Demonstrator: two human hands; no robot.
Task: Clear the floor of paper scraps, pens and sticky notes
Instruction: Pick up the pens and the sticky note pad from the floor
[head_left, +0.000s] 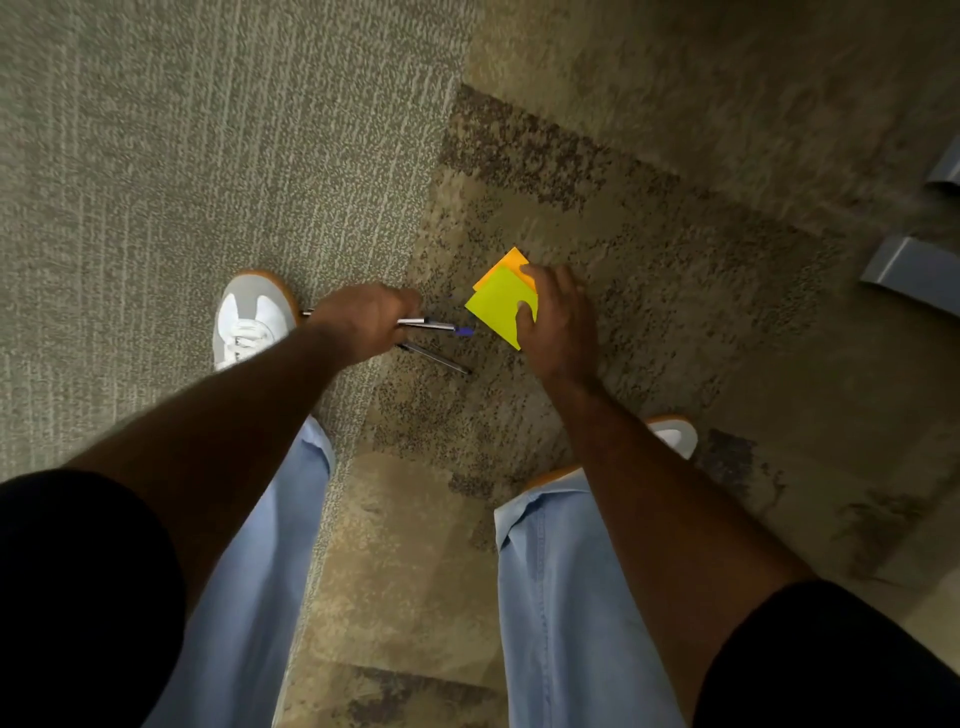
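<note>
The left hand (366, 319) is closed in a fist around a small bunch of pens (434, 338), and the right hand (553, 325) pinches two sticky notes between thumb and fingers. Both hands are held low over the carpet (675, 260), near each other but apart, with the pens pointing right toward the notes.

Two pen shafts stick out of the right side of the left fist. The upper one runs almost level and ends in a blue cap (464, 331); the lower one slants down to the right and ends in a dark tip. A short bit of pen also shows at the left side of the fist, just over the shoe.

The yellow-green note (496, 304) lies on top, turned like a diamond, with the thumb pressed on its right part. The orange note (511, 262) sits behind it, and only its far corner shows.

Below the hands stand the person's legs in light blue trousers (561, 597). The left foot wears a white and grey shoe (252, 317) with an orange sole edge, set on the pale striped part of the carpet. The right shoe (672, 434) is mostly hidden by the right forearm.

At the far right edge, two grey curved pieces (914, 270) rest on the floor; what they belong to cannot be told.
</note>
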